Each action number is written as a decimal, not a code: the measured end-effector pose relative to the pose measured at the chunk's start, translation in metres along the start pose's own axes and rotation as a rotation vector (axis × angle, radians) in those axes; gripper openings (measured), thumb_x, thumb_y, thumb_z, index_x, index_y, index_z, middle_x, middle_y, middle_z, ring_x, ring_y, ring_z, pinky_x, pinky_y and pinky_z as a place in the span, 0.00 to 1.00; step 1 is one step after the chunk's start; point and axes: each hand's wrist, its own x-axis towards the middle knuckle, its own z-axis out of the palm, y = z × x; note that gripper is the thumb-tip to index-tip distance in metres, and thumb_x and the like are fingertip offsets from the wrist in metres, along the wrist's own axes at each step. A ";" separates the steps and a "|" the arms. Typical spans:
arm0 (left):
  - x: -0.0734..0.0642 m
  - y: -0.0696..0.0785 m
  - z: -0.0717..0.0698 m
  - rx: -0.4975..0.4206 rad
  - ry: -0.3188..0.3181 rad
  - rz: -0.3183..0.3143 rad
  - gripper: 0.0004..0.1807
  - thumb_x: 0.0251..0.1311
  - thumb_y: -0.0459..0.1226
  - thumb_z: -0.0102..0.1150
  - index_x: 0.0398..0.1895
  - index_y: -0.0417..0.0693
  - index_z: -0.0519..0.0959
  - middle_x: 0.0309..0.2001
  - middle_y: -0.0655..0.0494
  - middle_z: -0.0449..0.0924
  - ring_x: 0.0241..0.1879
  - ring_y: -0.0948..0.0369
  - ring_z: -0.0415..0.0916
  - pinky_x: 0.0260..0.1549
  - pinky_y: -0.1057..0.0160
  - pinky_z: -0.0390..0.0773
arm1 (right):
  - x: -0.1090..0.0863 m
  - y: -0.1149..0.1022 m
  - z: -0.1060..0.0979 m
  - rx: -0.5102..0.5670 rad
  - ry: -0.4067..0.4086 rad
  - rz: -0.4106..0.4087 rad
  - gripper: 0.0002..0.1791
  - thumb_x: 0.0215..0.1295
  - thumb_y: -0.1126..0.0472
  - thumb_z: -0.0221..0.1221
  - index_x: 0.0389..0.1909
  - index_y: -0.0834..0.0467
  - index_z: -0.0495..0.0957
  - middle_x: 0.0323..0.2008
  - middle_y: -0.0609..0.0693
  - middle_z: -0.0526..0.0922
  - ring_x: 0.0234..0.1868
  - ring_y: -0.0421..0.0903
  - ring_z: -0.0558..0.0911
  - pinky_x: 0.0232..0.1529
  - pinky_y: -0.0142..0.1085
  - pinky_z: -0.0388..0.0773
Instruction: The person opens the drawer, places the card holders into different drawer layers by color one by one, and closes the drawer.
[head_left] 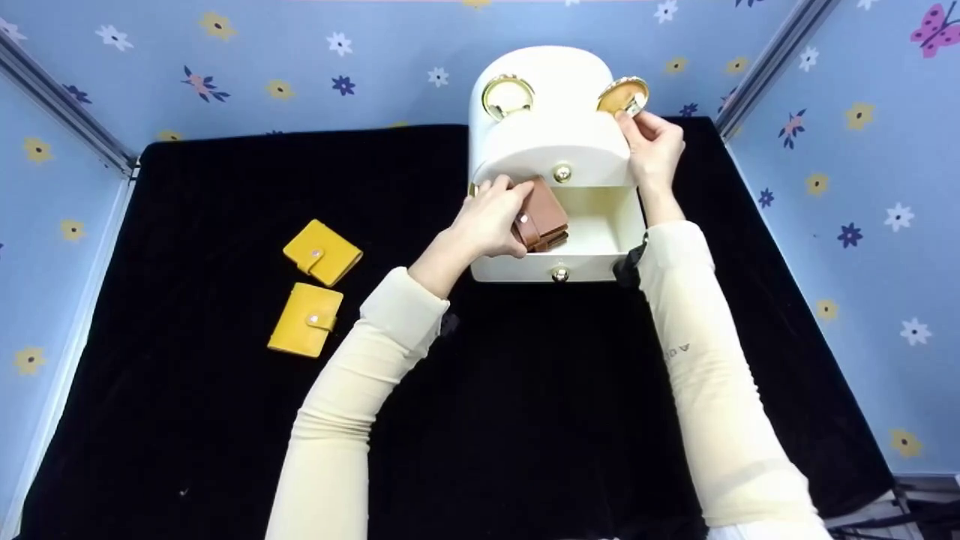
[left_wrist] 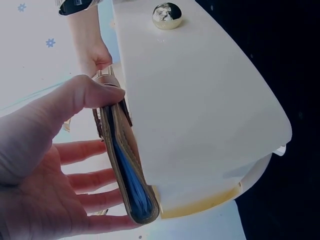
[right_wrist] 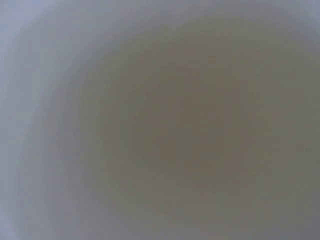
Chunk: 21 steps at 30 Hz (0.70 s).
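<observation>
My left hand (head_left: 491, 217) pinches a brown snap wallet (head_left: 543, 214) between thumb and fingers, over the pulled-out lower drawer (head_left: 600, 221) of a white cabinet (head_left: 555, 105). In the left wrist view, the wallet (left_wrist: 131, 175) stands edge-on beside the cabinet's white front (left_wrist: 200, 85), with blue inner sleeves showing and the left hand's thumb (left_wrist: 100, 93) on its strap end. My right hand (head_left: 656, 150) grips the lower edge of the gold-rimmed round ear (head_left: 624, 96) at the cabinet's upper right. The right wrist view is a blur.
Two yellow snap wallets (head_left: 324, 252) (head_left: 306, 320) lie on the black cloth (head_left: 187, 300) to the left. A second gold-rimmed ear (head_left: 508, 97) sits at the cabinet's upper left. Gold knobs (head_left: 562, 173) mark the drawers. Blue flowered walls (head_left: 247, 67) enclose the back and sides.
</observation>
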 end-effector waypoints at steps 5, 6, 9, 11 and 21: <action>0.003 0.001 0.000 -0.014 0.001 0.023 0.48 0.35 0.41 0.70 0.64 0.47 0.58 0.54 0.46 0.62 0.50 0.50 0.60 0.47 0.49 0.64 | 0.001 -0.001 0.000 0.005 0.000 0.013 0.16 0.49 0.53 0.65 0.39 0.56 0.82 0.35 0.51 0.83 0.32 0.39 0.81 0.35 0.28 0.74; 0.004 0.001 0.000 -0.018 0.000 0.028 0.48 0.35 0.40 0.70 0.64 0.47 0.58 0.54 0.46 0.63 0.50 0.50 0.60 0.47 0.50 0.64 | 0.001 -0.001 0.000 0.001 0.000 0.015 0.16 0.49 0.53 0.65 0.39 0.56 0.82 0.35 0.51 0.83 0.32 0.39 0.81 0.35 0.28 0.74; 0.006 0.002 0.001 -0.021 0.000 0.047 0.47 0.35 0.39 0.70 0.64 0.46 0.59 0.54 0.46 0.63 0.50 0.50 0.60 0.47 0.51 0.65 | 0.001 0.000 0.000 -0.022 0.004 0.011 0.17 0.49 0.53 0.64 0.40 0.55 0.82 0.36 0.51 0.83 0.32 0.39 0.81 0.36 0.28 0.74; 0.007 0.002 0.001 -0.019 0.001 0.057 0.46 0.36 0.38 0.69 0.63 0.44 0.59 0.54 0.46 0.63 0.51 0.50 0.61 0.48 0.52 0.65 | 0.001 0.000 0.001 -0.028 0.007 0.011 0.17 0.49 0.53 0.64 0.40 0.55 0.82 0.36 0.51 0.83 0.32 0.39 0.81 0.36 0.28 0.74; 0.005 0.005 0.001 0.001 0.067 0.040 0.37 0.46 0.40 0.65 0.61 0.43 0.62 0.54 0.46 0.65 0.52 0.50 0.64 0.50 0.57 0.65 | 0.001 0.001 0.000 -0.014 0.006 0.014 0.17 0.49 0.52 0.64 0.40 0.56 0.82 0.36 0.51 0.82 0.33 0.39 0.81 0.36 0.28 0.74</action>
